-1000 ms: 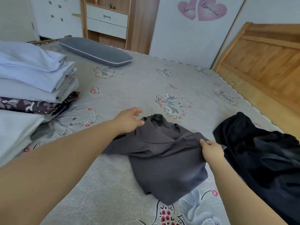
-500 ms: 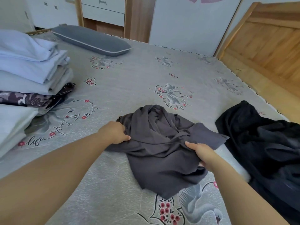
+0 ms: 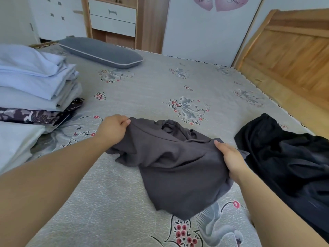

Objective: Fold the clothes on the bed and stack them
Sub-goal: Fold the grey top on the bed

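Hands (image 3: 114, 130) grip garment (image 3: 174, 164) (both edges).

Matt grey cloth garment (image 3: 170, 163); printed fabric bedsheet (image 3: 142, 86); wooden headboard (image 3: 292, 50).

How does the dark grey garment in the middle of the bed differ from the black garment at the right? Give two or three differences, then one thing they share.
1. The dark grey garment is grey; the black garment is black.
2. The left hand and right hand grip the dark grey garment; no hand touches the black garment.
3. The dark grey garment is partly raised; the black garment lies heaped.

Both are unfolded, on the bed.
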